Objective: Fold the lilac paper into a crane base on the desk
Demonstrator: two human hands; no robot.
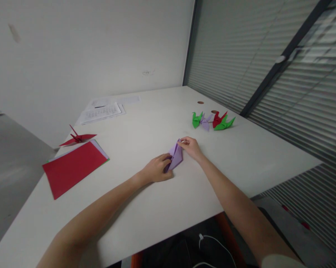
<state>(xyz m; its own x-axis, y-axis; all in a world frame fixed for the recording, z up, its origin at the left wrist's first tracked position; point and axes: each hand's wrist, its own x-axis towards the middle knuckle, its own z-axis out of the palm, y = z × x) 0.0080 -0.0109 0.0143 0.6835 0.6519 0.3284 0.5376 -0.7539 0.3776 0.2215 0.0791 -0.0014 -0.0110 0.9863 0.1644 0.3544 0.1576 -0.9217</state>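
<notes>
We see a lilac folded paper (175, 156) on a white desk (145, 208). A red crane (78, 139) sits by a red sheet stack (73, 167) edged in lilac and green. Further off stand two green cranes (197, 119), one lilac (205, 122), one red (218, 118). Printed white pages (102, 111) carry black text.

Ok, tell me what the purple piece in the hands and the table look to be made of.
Purple piece: thin matte paper, going by its sharp creases and flat folded flaps, pinched by the left hand and right hand. Table: smooth white top with a faint sheen, probably laminate; the core is not visible.
</notes>
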